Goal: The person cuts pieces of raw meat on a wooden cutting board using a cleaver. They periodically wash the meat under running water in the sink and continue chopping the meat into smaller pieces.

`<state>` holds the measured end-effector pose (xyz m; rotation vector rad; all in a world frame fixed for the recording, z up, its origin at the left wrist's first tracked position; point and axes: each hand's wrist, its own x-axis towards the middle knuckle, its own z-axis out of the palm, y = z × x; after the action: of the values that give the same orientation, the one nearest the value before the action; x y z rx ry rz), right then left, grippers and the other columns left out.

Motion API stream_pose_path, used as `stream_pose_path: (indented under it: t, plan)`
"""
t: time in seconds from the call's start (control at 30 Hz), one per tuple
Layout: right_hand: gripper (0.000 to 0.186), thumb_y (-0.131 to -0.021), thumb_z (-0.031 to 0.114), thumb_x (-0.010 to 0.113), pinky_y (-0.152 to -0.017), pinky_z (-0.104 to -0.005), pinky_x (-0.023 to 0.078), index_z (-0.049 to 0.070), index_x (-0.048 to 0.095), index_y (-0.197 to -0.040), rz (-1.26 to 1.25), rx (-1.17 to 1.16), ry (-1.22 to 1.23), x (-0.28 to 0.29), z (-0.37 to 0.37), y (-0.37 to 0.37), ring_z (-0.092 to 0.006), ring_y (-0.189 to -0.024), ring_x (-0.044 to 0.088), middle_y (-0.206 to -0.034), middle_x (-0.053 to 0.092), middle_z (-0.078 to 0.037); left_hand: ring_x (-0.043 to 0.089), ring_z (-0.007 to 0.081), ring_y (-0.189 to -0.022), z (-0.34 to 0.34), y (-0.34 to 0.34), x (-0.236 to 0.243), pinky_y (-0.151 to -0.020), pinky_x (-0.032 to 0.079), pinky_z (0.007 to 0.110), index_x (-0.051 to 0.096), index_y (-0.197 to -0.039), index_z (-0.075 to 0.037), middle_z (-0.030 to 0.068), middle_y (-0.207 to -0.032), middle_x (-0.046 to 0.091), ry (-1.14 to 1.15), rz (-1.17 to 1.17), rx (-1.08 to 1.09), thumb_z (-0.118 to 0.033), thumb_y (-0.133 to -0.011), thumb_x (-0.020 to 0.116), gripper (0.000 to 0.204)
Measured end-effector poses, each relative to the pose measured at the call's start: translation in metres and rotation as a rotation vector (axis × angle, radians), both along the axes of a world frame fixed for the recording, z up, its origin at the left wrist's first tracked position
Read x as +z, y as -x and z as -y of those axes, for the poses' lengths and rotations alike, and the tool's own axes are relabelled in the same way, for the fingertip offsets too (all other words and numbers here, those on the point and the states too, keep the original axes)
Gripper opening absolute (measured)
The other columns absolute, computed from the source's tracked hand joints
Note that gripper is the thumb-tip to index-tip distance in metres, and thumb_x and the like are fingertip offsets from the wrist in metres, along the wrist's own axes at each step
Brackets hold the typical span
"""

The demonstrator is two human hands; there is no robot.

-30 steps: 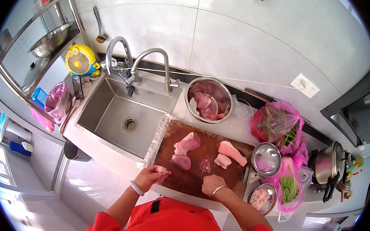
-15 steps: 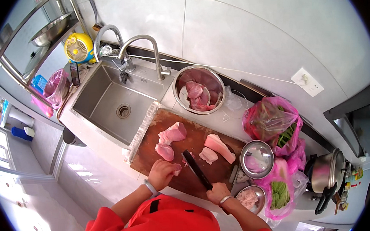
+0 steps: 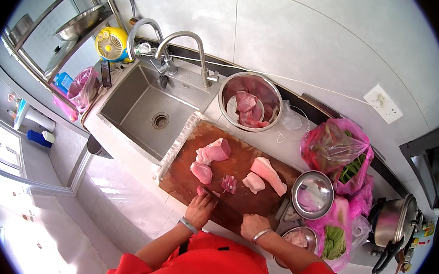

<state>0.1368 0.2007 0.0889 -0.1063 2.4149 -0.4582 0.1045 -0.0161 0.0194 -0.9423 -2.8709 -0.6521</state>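
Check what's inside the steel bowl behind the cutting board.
The steel bowl holds several pink raw meat pieces, piled toward its middle. Whatever lies under them on the bowl's bottom is covered.

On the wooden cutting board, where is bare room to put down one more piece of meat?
The cutting board is bare along its left side, between the sink edge and the two pink meat pieces. The far right corner near the steel bowl of meat is also free. The middle is crowded: meat chunks, small diced bits, the left hand and right hand.
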Motion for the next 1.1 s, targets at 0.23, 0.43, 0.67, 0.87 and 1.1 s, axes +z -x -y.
stream_pose_path:
  t: [0.23,0.43,0.67,0.87,1.1]
  plan:
    - [0.021,-0.077,0.015,0.047,-0.07,-0.0463,0.051,-0.001,0.058,-0.086,-0.046,0.012,-0.035,-0.006,-0.004,-0.006,-0.0385,-0.077,0.064,-0.083,0.064,-0.024,0.051,0.0277,-0.102,-0.001,0.006,-0.014,-0.083,0.043,0.037,0.058,-0.112,-0.008,0.01,-0.113,0.055,0.117,-0.003,-0.045,-0.012,-0.076,0.05,0.037]
    - [0.021,-0.076,0.014,0.047,-0.068,-0.0456,0.052,-0.002,0.058,-0.086,-0.048,0.043,-0.031,-0.004,-0.009,-0.002,-0.038,-0.077,0.064,-0.082,0.064,-0.025,0.052,0.0286,-0.101,-0.006,0.006,-0.012,-0.082,0.043,0.038,0.055,-0.117,-0.006,0.0116,-0.113,0.056,0.089,-0.038,-0.015,-0.009,-0.076,0.048,0.041]
    - [0.02,-0.076,0.012,0.048,-0.07,-0.0449,0.052,-0.003,0.06,-0.084,-0.004,0.071,-0.026,-0.005,-0.006,0.006,-0.0376,-0.078,0.064,-0.081,0.064,-0.025,0.053,0.0292,-0.101,-0.001,0.002,-0.02,-0.083,0.043,0.039,0.058,-0.11,-0.006,0.0127,-0.111,0.056,0.081,-0.018,-0.032,-0.009,-0.075,0.05,0.037]
    - [0.02,-0.075,0.01,0.05,-0.071,-0.0442,0.052,-0.001,0.062,-0.085,0.021,0.087,-0.001,-0.012,0.015,0.029,-0.0368,-0.081,0.064,-0.083,0.064,-0.024,0.054,0.0298,-0.098,-0.005,0.004,-0.025,-0.084,0.043,0.041,0.062,-0.098,-0.008,0.0115,-0.099,0.058,0.037,-0.031,-0.009,-0.011,-0.073,0.053,0.027]
    - [0.024,-0.075,0.011,0.051,-0.075,-0.0433,0.051,-0.001,0.065,-0.089,0.126,0.056,-0.087,0.006,-0.014,0.012,-0.037,-0.087,0.063,-0.091,0.064,-0.023,0.051,0.0287,-0.105,-0.005,0.005,-0.015,-0.082,0.044,0.039,0.059,-0.108,-0.009,0.0108,-0.105,0.055,-0.037,-0.087,0.018,-0.008,-0.075,0.051,0.034]
